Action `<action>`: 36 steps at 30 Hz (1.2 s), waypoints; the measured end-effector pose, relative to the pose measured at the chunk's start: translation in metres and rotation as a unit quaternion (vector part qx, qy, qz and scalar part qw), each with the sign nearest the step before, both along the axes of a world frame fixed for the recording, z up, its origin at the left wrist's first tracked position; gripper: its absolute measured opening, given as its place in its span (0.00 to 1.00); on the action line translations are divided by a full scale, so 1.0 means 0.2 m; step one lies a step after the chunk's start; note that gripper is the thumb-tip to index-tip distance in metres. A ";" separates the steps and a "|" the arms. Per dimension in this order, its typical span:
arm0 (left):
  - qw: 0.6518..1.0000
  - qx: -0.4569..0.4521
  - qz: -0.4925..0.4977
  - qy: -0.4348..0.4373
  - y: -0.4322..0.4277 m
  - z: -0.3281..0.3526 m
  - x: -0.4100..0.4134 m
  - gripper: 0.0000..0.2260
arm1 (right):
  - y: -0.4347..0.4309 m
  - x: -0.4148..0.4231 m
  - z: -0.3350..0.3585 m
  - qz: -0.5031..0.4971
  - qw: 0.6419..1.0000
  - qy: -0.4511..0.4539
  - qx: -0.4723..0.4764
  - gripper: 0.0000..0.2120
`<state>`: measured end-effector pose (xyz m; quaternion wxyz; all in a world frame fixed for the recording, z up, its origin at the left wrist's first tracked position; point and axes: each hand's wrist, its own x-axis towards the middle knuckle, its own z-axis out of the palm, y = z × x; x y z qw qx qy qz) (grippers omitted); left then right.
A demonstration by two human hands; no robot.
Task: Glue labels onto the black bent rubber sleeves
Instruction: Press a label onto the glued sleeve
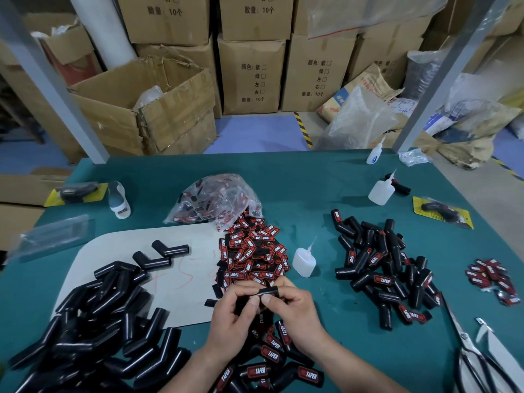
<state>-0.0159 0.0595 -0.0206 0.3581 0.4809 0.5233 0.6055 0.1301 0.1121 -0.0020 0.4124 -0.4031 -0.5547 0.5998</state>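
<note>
Holding one black bent sleeve [268,293] in both hands, low centre over the worktop [312,180], just in front of the loose label pile [252,251]. Left hand [235,313] and right hand [296,310]: fingers curled, thumbs and forefingers pinching the sleeve from either side, thumb tips nearly touching on top. Nothing else in either hand.

Step, my read: pressing a label down, or lining one up on the sleeve. Can't tell which. The face under the thumbs shows only black, no red print, and the thumbs cover most of it. Can't see any glue either.

Layout: bare sleeves [85,321] heaped on the left, partly on a grey sheet [181,302]. Labelled sleeves [382,268] heaped on the right, and a second labelled batch [272,355] right under the wrists. Nearest glue bottle [304,260] stands upright just right of the label pile, apart from both hands. Plenty of bare stock on the left, so I'd call the task mid-run.

Next move calls for:
- **If the label is on:** firm, even thumb pressure along its length until it holds on the curve, then drop it on a labelled heap.
- **If not:** one hand lets go for the glue bottle while the other steadies the sleeve, bond face up.

Risks: glue squeezing out onto fingertips, label creeping off square.
</note>
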 end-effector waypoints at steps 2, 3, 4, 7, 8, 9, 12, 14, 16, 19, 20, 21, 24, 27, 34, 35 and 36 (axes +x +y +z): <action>1.000 -0.007 -0.007 0.028 0.01 -0.01 0.00 0.08 | 0.01 0.00 0.00 -0.016 1.000 0.006 -0.007 0.14; 0.999 -0.014 -0.008 0.031 0.01 -0.01 0.01 0.09 | 0.01 0.00 -0.01 -0.017 1.000 0.005 -0.008 0.15; 0.999 -0.020 -0.006 0.028 0.01 -0.01 0.01 0.10 | 0.01 0.00 -0.01 -0.011 1.000 0.003 -0.008 0.14; 0.999 -0.033 0.002 -0.009 0.01 -0.03 0.00 0.10 | 0.02 0.02 0.01 0.027 0.999 -0.022 0.016 0.09; 0.999 -0.036 0.002 -0.028 0.01 -0.04 -0.01 0.12 | 0.03 0.02 0.01 0.042 0.998 -0.040 0.033 0.08; 0.998 -0.037 0.002 -0.042 0.01 -0.04 -0.02 0.13 | 0.03 0.03 0.01 0.054 0.996 -0.057 0.047 0.07; 0.998 -0.041 0.006 -0.048 0.02 -0.04 -0.02 0.14 | 0.04 0.04 0.01 0.066 0.994 -0.075 0.048 0.05; 0.998 -0.042 0.008 -0.045 0.02 -0.03 -0.01 0.14 | 0.03 0.03 0.01 0.066 0.995 -0.070 0.039 0.04; 0.998 -0.036 0.003 -0.042 0.01 -0.03 -0.01 0.12 | 0.02 0.03 0.01 0.069 0.995 -0.061 0.038 0.03; 0.998 -0.034 0.001 -0.051 0.01 -0.03 0.00 0.11 | 0.01 0.02 0.01 0.065 0.995 -0.055 0.045 0.05; 0.998 -0.033 0.001 -0.050 0.01 -0.02 0.00 0.11 | 0.00 0.02 0.01 0.060 0.995 -0.055 0.049 0.05; 0.998 -0.031 0.003 -0.049 0.01 -0.02 0.01 0.11 | 0.00 0.02 0.02 0.057 0.996 -0.054 0.051 0.05; 0.998 -0.031 0.011 -0.046 0.01 -0.01 0.01 0.11 | 0.00 0.01 0.02 0.055 0.996 -0.055 0.053 0.05; 0.997 -0.049 0.026 -0.051 0.01 -0.03 0.01 0.08 | 0.01 0.02 0.01 0.064 0.994 -0.063 0.059 0.04; 0.995 -0.074 0.045 -0.052 0.04 -0.04 -0.03 0.09 | 0.08 0.05 0.01 0.036 0.998 -0.044 0.029 0.02; 0.995 -0.075 0.041 -0.055 0.04 -0.04 -0.02 0.09 | 0.08 0.05 0.00 0.035 0.998 -0.047 0.039 0.03; 0.995 -0.075 0.037 -0.059 0.03 -0.04 -0.02 0.09 | 0.07 0.05 -0.01 0.033 0.997 -0.046 0.050 0.05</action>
